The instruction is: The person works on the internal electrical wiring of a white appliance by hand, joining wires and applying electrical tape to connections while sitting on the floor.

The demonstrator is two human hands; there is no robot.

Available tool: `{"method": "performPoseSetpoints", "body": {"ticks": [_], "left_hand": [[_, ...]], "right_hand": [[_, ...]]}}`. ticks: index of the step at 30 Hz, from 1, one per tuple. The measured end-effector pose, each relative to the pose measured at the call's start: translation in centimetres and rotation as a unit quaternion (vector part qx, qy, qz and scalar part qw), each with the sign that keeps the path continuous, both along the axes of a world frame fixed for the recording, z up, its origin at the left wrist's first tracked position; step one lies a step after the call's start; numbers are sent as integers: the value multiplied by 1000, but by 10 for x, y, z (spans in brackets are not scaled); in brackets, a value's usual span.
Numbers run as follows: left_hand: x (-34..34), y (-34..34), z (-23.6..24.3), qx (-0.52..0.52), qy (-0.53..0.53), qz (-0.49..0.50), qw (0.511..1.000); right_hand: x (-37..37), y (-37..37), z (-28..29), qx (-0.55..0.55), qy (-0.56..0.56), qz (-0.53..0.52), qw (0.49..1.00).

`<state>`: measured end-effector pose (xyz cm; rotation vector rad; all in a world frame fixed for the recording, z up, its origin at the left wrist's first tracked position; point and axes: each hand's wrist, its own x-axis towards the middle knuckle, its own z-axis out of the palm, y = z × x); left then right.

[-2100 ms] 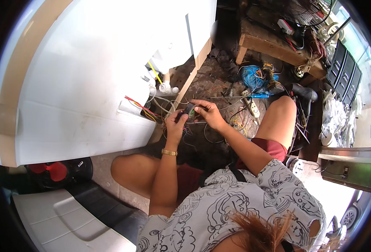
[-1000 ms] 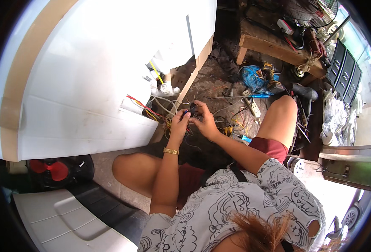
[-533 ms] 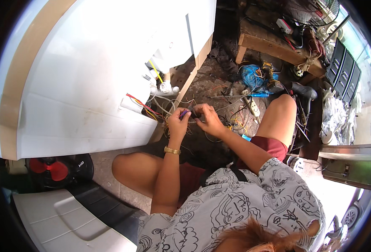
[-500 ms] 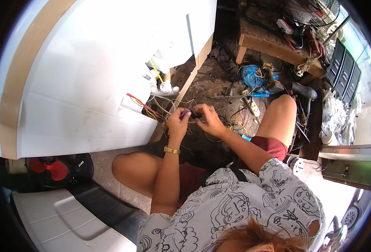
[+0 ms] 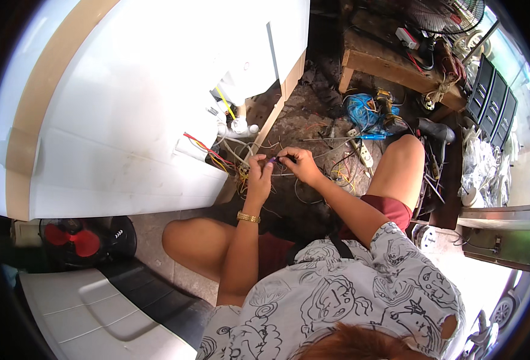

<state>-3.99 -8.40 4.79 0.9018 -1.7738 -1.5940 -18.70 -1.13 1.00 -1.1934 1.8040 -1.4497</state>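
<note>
My left hand (image 5: 259,175), with a gold bracelet at its wrist, pinches a small purple piece (image 5: 272,160) between thumb and fingers. It looks like wire or its covering, but is too small to tell. Close by on the right, my right hand (image 5: 302,165) is closed at the fingertips on a thin dark strand (image 5: 280,158) that meets the purple piece. A tangle of wires (image 5: 241,172) lies just left of and below my left hand. Red and yellow wires (image 5: 202,146) come out of the white appliance casing (image 5: 115,132) towards it.
A white drain pipe (image 5: 238,127) and a yellow wire show in the casing's opening. Rightward on the floor lie a white power strip (image 5: 364,155), a long screwdriver (image 5: 370,137), a blue bag (image 5: 361,111) and a yellow drill (image 5: 386,105). A wooden bench (image 5: 391,66) stands behind.
My right hand's fingers have opened out of a curl and drawn a little right, so a dark strand now shows between the hands. My left hand has barely shifted, still pinching the purple piece.
</note>
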Motion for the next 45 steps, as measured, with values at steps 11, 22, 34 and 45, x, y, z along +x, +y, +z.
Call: {"method": "performPoseSetpoints", "body": {"ticks": [11,22,34,45], "left_hand": [[-2,-6,-29,-170,-19,32,985],[-4,-2,-24,-85,39,14,996],[0,-9,-30,-38,41,88,995],[-3,2,-11,-201,-17,52,978]], "right_hand": [[22,-7,16,-4,-69,-6,998],[25,-8,13,40,-23,-54,997],[38,-15,-1,-18,-81,-39,996],[36,-9,21,13,28,-93,995]]}}
